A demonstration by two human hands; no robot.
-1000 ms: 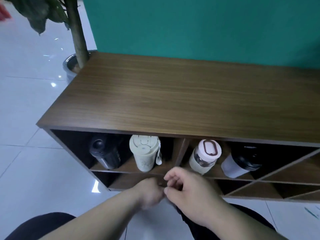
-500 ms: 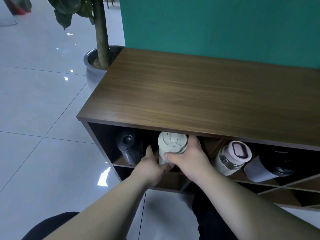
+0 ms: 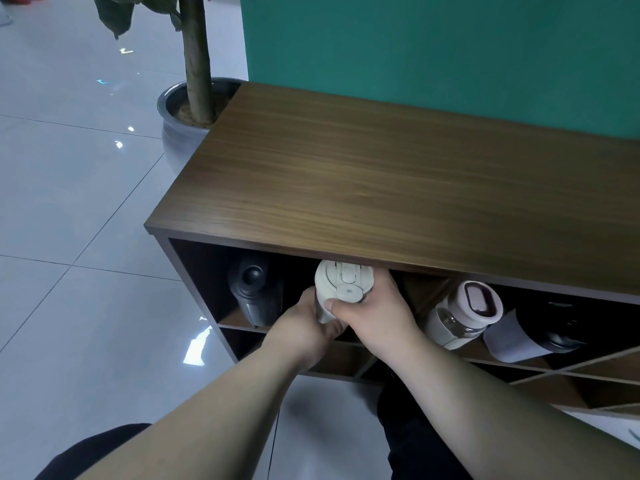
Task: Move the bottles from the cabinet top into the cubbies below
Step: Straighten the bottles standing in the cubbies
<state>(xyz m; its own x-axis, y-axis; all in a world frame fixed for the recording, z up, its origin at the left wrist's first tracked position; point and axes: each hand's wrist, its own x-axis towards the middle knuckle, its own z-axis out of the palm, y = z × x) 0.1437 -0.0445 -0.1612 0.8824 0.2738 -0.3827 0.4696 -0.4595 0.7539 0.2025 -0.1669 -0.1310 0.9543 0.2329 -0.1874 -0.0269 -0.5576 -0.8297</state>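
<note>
Cream bottle (image 3: 341, 289) gripped by both hands, lid touching cabinet top (image 3: 398, 188) edge.

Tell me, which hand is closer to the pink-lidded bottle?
Right. The right hand grips the cream bottle just left of the pink-lidded bottle. The left hand is farther away, on the cream bottle's other side.

Cabinet top (image 3: 398, 188): dark walnut woodgrain, teal wall (image 3: 433, 53) behind it. Under that top, left to right: black bottle (image 3: 254, 294), cream bottle (image 3: 341, 284), clear bottle with pale pink lid (image 3: 465, 313), black bottle with grey sleeve (image 3: 530, 337). Left of the cabinet: glossy pale grey tile floor (image 3: 69, 202), grey plant pot (image 3: 176, 129).
</note>
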